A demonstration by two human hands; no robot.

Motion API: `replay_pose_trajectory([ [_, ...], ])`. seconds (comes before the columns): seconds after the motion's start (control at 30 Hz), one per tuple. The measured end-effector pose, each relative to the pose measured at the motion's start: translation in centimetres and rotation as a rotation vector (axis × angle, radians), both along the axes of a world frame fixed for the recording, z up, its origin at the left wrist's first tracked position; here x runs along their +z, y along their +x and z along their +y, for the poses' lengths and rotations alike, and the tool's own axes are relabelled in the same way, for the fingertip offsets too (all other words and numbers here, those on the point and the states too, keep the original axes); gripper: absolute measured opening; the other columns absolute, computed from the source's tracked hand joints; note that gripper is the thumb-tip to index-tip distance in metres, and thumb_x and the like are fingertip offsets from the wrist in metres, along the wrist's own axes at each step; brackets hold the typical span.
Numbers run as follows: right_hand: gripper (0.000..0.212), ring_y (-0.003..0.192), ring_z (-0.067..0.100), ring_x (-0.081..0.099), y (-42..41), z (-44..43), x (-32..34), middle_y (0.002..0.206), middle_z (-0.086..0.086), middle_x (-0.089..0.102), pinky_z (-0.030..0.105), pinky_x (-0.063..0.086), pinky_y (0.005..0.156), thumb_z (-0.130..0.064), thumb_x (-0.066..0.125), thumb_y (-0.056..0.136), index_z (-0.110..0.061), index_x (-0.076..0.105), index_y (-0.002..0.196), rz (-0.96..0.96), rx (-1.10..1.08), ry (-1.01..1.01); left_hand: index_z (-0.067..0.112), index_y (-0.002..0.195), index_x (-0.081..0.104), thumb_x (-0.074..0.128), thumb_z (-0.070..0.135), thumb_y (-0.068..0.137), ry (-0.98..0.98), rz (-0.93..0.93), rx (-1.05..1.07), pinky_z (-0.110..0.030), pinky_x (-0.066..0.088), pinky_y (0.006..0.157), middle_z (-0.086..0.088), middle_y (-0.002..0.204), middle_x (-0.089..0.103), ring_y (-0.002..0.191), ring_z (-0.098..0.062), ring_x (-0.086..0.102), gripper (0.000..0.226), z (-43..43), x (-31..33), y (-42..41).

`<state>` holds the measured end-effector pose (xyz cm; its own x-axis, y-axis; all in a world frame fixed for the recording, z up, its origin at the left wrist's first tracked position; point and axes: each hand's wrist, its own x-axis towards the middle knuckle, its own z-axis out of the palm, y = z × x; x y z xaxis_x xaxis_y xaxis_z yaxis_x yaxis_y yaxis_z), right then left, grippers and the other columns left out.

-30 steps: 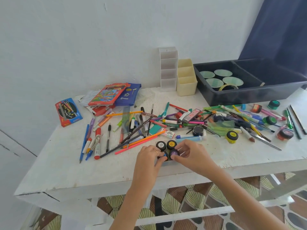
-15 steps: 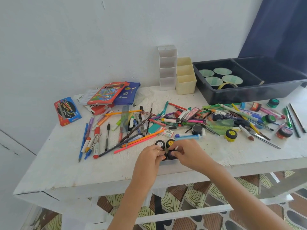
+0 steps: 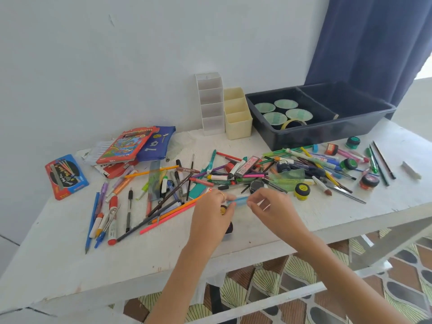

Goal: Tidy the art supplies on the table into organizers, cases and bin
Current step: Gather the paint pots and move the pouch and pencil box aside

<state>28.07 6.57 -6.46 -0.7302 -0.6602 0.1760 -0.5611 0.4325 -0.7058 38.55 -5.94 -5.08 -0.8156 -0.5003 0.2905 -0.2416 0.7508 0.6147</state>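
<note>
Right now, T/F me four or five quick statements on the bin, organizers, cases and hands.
1. The dark bin holds round green-topped containers. True.
2. The cream organizer stands left of the white organizer. False: it stands to the white one's right, next to the bin.
3. Both hands, left hand and right hand, are at a light blue item between them. True.
4. The yellow-lidded paint pot is inside the bin. False: it sits on the table.
5. The red pencil box rests on the blue pouch. True.
</note>
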Motion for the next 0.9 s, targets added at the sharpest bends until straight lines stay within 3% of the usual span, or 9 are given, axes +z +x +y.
replay_pose_trajectory([
  [0.03, 0.006, 0.068, 0.001, 0.057, -0.6, 0.4, 0.1, 0.082, -0.016, 0.061, 0.01, 0.044, 0.06, -0.019, 0.061, 0.088, -0.024, 0.064, 0.089, 0.025, -0.027, 0.008, 0.019, 0.11, 0.068, 0.06, 0.024, 0.09, 0.009, -0.012, -0.016, -0.019, 0.043, 0.088, 0.005, 0.103, 0.064, 0.097, -0.007, 0.055, 0.022, 0.2, 0.1, -1.0],
  [0.13, 0.01, 0.075, 0.005, 0.057, -2.4, 1.9, 0.1, 0.09, -0.011, 0.063, 0.021, 0.049, 0.069, -0.018, 0.06, 0.089, -0.024, 0.066, 0.093, 0.08, -0.124, 0.014, 0.017, 0.112, 0.066, 0.06, 0.026, 0.09, 0.039, -0.049, -0.038, -0.019, 0.042, 0.084, 0.003, 0.106, 0.065, 0.099, -0.01, 0.057, 0.024, 0.8, -0.1, -4.2],
  [0.27, 0.02, 0.104, 0.014, 0.05, -4.6, 4.0, -0.2, 0.109, -0.004, 0.059, 0.022, 0.041, 0.081, -0.012, 0.055, 0.091, -0.02, 0.065, 0.106, 0.179, -0.207, 0.144, 0.008, 0.112, 0.065, 0.062, 0.023, 0.089, 0.091, -0.119, -0.023, -0.027, 0.048, 0.084, -0.005, 0.106, 0.067, 0.098, -0.017, 0.061, 0.028, 1.5, -0.9, -8.1],
  [0.37, 0.028, 0.114, 0.018, 0.041, -6.0, 5.2, -0.5, 0.12, -0.001, 0.054, 0.028, 0.038, 0.093, -0.011, 0.055, 0.09, -0.02, 0.061, 0.116, 0.22, -0.265, 0.221, 0.007, 0.1, 0.067, 0.064, 0.029, 0.087, 0.042, -0.16, -0.009, -0.027, 0.046, 0.07, -0.008, 0.094, 0.066, 0.089, -0.022, 0.062, 0.026, 2.0, -1.8, -10.3],
  [0.57, 0.039, 0.127, 0.023, 0.036, -7.5, 6.2, -2.0, 0.133, 0.002, 0.046, 0.034, 0.038, 0.1, -0.018, 0.057, 0.092, -0.025, 0.049, 0.13, 0.098, -0.276, 0.289, 0.01, 0.118, 0.055, 0.068, 0.035, 0.082, -0.03, -0.253, 0.066, -0.029, 0.04, 0.093, -0.008, 0.121, 0.052, 0.115, -0.023, 0.048, 0.046, 2.1, -2.9, -12.4],
  [0.77, 0.033, 0.107, 0.021, 0.053, -8.1, 6.2, -2.6, 0.123, 0.001, 0.052, 0.028, 0.048, 0.083, -0.022, 0.061, 0.09, -0.024, 0.055, 0.123, 0.087, -0.294, 0.191, 0.012, 0.118, 0.057, 0.069, 0.028, 0.083, 0.017, -0.188, 0.034, -0.022, 0.04, 0.087, -0.006, 0.117, 0.054, 0.108, -0.019, 0.052, 0.04, 1.7, -2.3, -11.9],
  [0.9, 0.037, 0.096, 0.016, 0.052, -7.8, 5.8, -2.2, 0.117, 0.002, 0.053, 0.021, 0.042, 0.074, -0.022, 0.062, 0.088, -0.019, 0.053, 0.124, 0.094, -0.323, 0.116, 0.018, 0.123, 0.056, 0.065, 0.025, 0.086, 0.129, -0.13, -0.029, -0.018, 0.04, 0.084, -0.006, 0.118, 0.046, 0.1, -0.017, 0.052, 0.039, 1.4, -0.8, -10.5],
])
